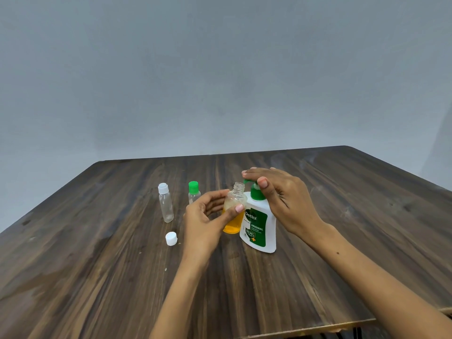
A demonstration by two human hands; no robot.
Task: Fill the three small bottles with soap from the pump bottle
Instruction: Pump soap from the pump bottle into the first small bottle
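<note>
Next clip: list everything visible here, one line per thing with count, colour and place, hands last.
pump bottle: 1, white with green label and green pump, centre of table.
open bottle: 1, clear, partly filled with orange soap, uncapped, under the pump spout, touching the pump bottle.
white-capped bottle: 1, clear, looks empty, upright, left of centre.
green-capped bottle: 1, clear, upright behind the left hand, contents unclear.
loose cap: 1, white, on the table near the white-capped bottle.
table: 1, dark wood grain.
wall: grey, behind the table.
left hand: holds the open bottle.
right hand: fingers flat on the pump head.
</note>
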